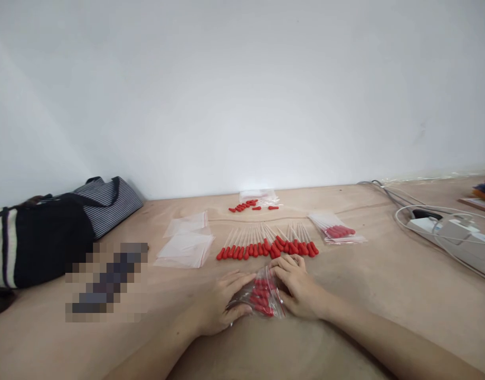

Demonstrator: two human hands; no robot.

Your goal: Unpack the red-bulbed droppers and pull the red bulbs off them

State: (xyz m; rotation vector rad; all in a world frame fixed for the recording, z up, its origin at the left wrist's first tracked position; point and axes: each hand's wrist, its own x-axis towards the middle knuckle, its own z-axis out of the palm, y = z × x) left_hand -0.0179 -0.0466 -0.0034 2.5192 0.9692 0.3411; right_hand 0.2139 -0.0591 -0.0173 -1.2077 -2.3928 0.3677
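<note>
A small clear plastic bag (262,295) filled with red-bulbed droppers lies on the tan table (384,285) close to me. My left hand (222,303) rests on the bag's left side with fingers closed over it. My right hand (300,287) grips its right side and top edge. Just beyond the hands, a row of loose droppers (266,244) with red bulbs lies side by side. A filled bag of droppers (337,231) sits to the right of the row. Loose red bulbs (248,205) are scattered near the wall.
Empty clear bags (187,243) lie left of the row. A dark and striped bag (48,232) sits at the far left by the wall. A white power strip with cables (444,227) occupies the right side. A blurred patch (107,279) covers something near the left.
</note>
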